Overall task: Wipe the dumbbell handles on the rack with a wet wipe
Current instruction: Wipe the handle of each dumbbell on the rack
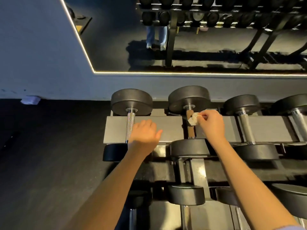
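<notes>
Pinching a crumpled wet wipe (193, 120) against the far end of the second dumbbell's brown handle (191, 130), the right hand (211, 123) was noted over the grey rack rail (167, 128). The left hand (143, 133) was laid on that rail just beside the first dumbbell's knurled handle (130, 124). Its fingers were tucked under, thumb out, and whether anything was grasped could not be told. Each handle was flanked by black weight heads (190, 147). A lit-edged mirror (116, 30) was mounted behind. A white pad (30, 100) was seen on the floor, left.

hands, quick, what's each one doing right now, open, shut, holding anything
Left hand: curled on the rack by the leftmost dumbbell's handle; grip cannot be told.
Right hand: closed, pinching the wet wipe against the second dumbbell's handle.
</notes>
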The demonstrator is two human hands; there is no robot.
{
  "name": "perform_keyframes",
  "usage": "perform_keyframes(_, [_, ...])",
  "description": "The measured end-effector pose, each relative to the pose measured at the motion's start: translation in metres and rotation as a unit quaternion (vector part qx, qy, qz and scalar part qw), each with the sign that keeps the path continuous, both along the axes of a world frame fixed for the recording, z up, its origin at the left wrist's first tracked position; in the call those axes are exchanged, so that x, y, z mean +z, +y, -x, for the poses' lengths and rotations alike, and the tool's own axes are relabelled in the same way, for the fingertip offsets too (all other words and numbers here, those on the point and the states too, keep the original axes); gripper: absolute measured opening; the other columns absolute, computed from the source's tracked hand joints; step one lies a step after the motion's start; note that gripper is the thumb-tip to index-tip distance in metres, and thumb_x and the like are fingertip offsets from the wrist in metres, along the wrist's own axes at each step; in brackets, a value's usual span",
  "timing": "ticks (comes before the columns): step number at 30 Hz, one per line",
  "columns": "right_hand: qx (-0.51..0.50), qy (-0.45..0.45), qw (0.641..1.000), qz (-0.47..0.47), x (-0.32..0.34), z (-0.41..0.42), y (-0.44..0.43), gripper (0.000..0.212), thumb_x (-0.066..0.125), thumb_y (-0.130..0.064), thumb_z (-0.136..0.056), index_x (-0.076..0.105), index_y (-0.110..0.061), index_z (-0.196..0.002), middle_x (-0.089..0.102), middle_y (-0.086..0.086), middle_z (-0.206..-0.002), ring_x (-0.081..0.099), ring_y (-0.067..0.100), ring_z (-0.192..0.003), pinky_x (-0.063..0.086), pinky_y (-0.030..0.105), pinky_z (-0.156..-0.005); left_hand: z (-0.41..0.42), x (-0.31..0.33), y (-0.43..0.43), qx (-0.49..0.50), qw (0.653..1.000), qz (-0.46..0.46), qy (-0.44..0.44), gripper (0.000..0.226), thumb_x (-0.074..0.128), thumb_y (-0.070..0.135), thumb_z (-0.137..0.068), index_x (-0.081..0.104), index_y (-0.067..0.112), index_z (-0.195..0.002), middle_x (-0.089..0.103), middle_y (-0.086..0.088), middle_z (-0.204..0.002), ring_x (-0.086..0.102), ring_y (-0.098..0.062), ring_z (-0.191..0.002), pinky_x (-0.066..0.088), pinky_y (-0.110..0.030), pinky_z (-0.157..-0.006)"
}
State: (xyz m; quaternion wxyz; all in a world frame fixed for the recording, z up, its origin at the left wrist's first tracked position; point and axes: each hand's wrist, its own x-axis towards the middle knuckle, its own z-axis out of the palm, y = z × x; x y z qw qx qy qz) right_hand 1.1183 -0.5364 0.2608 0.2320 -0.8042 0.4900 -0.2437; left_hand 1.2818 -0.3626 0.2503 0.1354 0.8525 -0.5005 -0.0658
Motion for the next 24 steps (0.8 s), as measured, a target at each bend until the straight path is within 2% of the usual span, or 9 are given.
perform_keyframes(1, [0.004, 0.002, 1.000, -0.013, -0.002, -0.004, -0.008, 0.015, 0.060, -0.012, -0.089, 0.071, -0.007, -0.098, 0.065, 0.010, -0.099, 0.052, 0.013, -0.081, 0.031, 0.017, -0.061, -0.001, -0.001, -0.004, -0.012, 1.000, -0.002, -0.014, 0.063, 0.007, 0.044, -0.097, 0.057, 0.011, -0.115, 0.056, -0.007, -0.111, 0.052, -0.026, -0.102, 0.042, -0.039, -0.086])
perform_keyframes(3, [0.022, 0.004, 0.999, -0.045, -0.004, -0.012, -0.018, 0.017, 0.060, -0.010, -0.088, 0.072, -0.004, -0.099, 0.067, 0.013, -0.100, 0.059, 0.020, -0.088, 0.033, 0.018, -0.067, 0.003, -0.002, -0.005, -0.045, 0.996, -0.034, -0.074, 0.075, -0.004, 0.043, -0.099, 0.060, 0.007, -0.113, 0.058, -0.012, -0.111, 0.054, -0.030, -0.101, 0.043, -0.041, -0.082])
perform_keyframes(4, [0.031, 0.002, 0.997, -0.065, -0.007, -0.014, -0.020, 0.018, 0.059, -0.008, -0.088, 0.072, -0.002, -0.099, 0.068, 0.014, -0.099, 0.061, 0.024, -0.091, 0.033, 0.017, -0.066, 0.003, -0.003, -0.002, -0.049, 0.993, -0.027, -0.104, 0.071, 0.002, 0.043, -0.101, 0.062, 0.006, -0.108, 0.059, -0.012, -0.106, 0.055, -0.030, -0.095, 0.044, -0.040, -0.078])
perform_keyframes(6, [0.048, -0.011, 0.994, -0.101, -0.008, -0.013, -0.020, 0.018, 0.060, -0.011, -0.088, 0.071, 0.001, -0.094, 0.068, 0.016, -0.090, 0.061, 0.028, -0.087, 0.032, 0.016, -0.056, 0.002, -0.007, 0.002, -0.034, 0.991, 0.013, -0.132, 0.049, 0.030, 0.041, -0.100, 0.065, 0.007, -0.099, 0.062, -0.009, -0.094, 0.057, -0.027, -0.082, 0.047, -0.039, -0.070])
perform_keyframes(8, [0.069, -0.016, 0.991, -0.118, -0.009, -0.008, -0.019, 0.020, 0.066, -0.019, -0.087, 0.069, 0.000, -0.092, 0.063, 0.011, -0.083, 0.057, 0.023, -0.080, 0.034, 0.015, -0.057, 0.001, -0.009, 0.000, -0.042, 0.988, 0.025, -0.145, 0.045, 0.038, 0.042, -0.096, 0.066, 0.007, -0.098, 0.063, -0.008, -0.092, 0.058, -0.025, -0.080, 0.050, -0.039, -0.070])
perform_keyframes(11, [0.071, -0.007, 0.990, -0.121, -0.015, -0.008, -0.022, 0.020, 0.069, -0.020, -0.085, 0.066, -0.002, -0.095, 0.060, 0.011, -0.092, 0.056, 0.024, -0.089, 0.037, 0.025, -0.071, 0.000, -0.011, -0.002, -0.052, 0.986, 0.025, -0.158, 0.050, 0.035, 0.045, -0.095, 0.067, 0.007, -0.100, 0.065, -0.008, -0.095, 0.059, -0.025, -0.086, 0.050, -0.040, -0.075])
perform_keyframes(15, [0.066, -0.007, 0.992, -0.105, -0.013, -0.010, -0.021, 0.011, 0.064, -0.012, -0.087, 0.066, 0.000, -0.087, 0.062, 0.012, -0.089, 0.057, 0.023, -0.084, 0.041, 0.029, -0.070, -0.001, -0.014, -0.003, -0.043, 0.986, 0.017, -0.162, 0.052, 0.034, 0.046, -0.095, 0.067, 0.006, -0.100, 0.065, -0.009, -0.094, 0.059, -0.027, -0.086, 0.050, -0.041, -0.075])
perform_keyframes(20, [0.115, 0.082, 0.986, -0.092, -0.011, -0.002, -0.012, 0.005, 0.064, -0.003, -0.083, 0.065, -0.001, -0.079, 0.056, 0.007, -0.079, 0.051, 0.018, -0.075, 0.034, 0.024, -0.059, -0.002, -0.020, -0.002, -0.056, 0.979, 0.030, -0.194, 0.051, 0.036, 0.046, -0.098, 0.067, 0.006, -0.098, 0.064, -0.010, -0.091, 0.059, -0.027, -0.083, 0.049, -0.040, -0.071])
perform_keyframes(24, [0.058, 0.022, 0.993, -0.099, -0.007, -0.013, -0.015, 0.006, 0.062, -0.004, -0.084, 0.068, -0.001, -0.084, 0.061, 0.007, -0.084, 0.054, 0.018, -0.078, 0.039, 0.025, -0.066, -0.002, -0.022, -0.002, -0.049, 0.971, 0.058, -0.228, 0.046, 0.040, 0.044, -0.098, 0.067, 0.007, -0.095, 0.065, -0.010, -0.089, 0.059, -0.026, -0.079, 0.048, -0.038, -0.070])
